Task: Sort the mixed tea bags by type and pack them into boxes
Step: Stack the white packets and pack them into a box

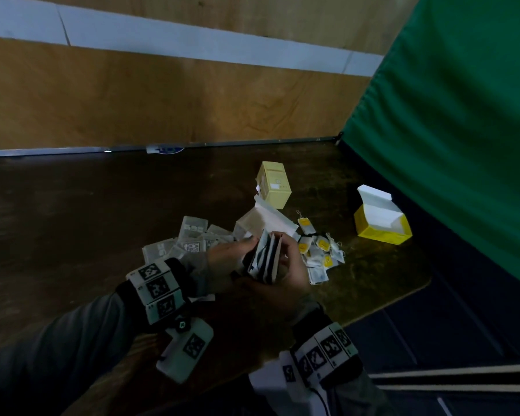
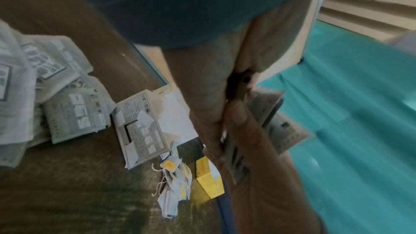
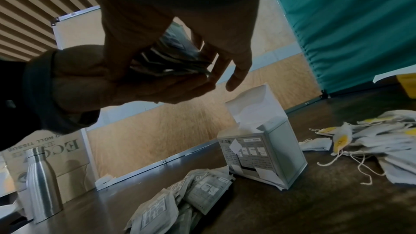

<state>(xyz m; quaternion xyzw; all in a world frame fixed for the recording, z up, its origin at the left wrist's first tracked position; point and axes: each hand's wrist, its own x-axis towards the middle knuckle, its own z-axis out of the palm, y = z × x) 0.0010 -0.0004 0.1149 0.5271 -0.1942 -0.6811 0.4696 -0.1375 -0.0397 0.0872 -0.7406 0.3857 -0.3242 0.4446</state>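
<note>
Over the table's front middle, both hands hold one upright stack of grey printed sachets (image 1: 264, 259). My left hand (image 1: 225, 259) grips its left side and my right hand (image 1: 291, 259) curls over its top and right side. In the right wrist view the stack (image 3: 171, 56) sits between my right hand (image 3: 225, 45) and the left hand (image 3: 94, 81). Loose grey sachets (image 1: 189, 238) are heaped to the left, and string tea bags with yellow tags (image 1: 321, 253) to the right. An open grey box (image 1: 261, 220) stands just behind the hands.
A pale yellow box (image 1: 273, 184) stands upright further back. An open bright yellow box (image 1: 382, 220) sits near the table's right edge, by a green curtain (image 1: 448, 130). A steel bottle (image 3: 42, 184) and a cardboard carton (image 3: 45, 149) are off to the left.
</note>
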